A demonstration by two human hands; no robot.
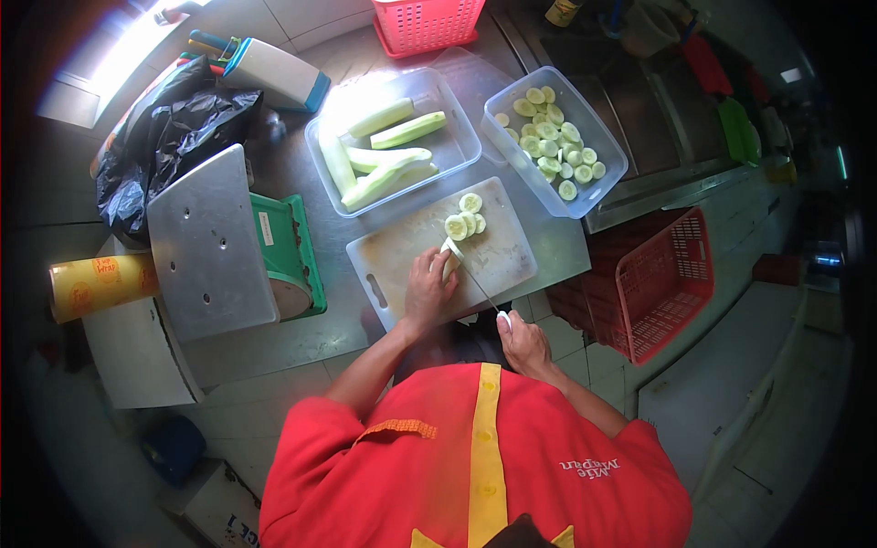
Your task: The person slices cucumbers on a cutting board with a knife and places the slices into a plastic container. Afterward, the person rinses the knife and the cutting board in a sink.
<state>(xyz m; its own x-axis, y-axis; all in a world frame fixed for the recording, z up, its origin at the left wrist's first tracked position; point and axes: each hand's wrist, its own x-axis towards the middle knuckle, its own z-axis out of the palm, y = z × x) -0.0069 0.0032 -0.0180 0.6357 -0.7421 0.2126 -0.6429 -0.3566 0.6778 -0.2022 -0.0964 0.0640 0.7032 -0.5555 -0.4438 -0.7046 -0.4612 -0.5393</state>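
Note:
My left hand is closed on a peeled cucumber, pressing it to the white cutting board. The fingers hide much of the cucumber. A knife with a white handle is in my right hand, its blade angled up to the cucumber's cut end. Several round cucumber slices lie on the board just beyond the blade. Behind the board, a clear plastic container holds several whole peeled cucumbers. To its right, another plastic container holds many cucumber slices.
At the left stand a green scale with a metal plate, a black plastic bag and a knife block. A pink basket sits at the back. Right of the metal table is a red crate.

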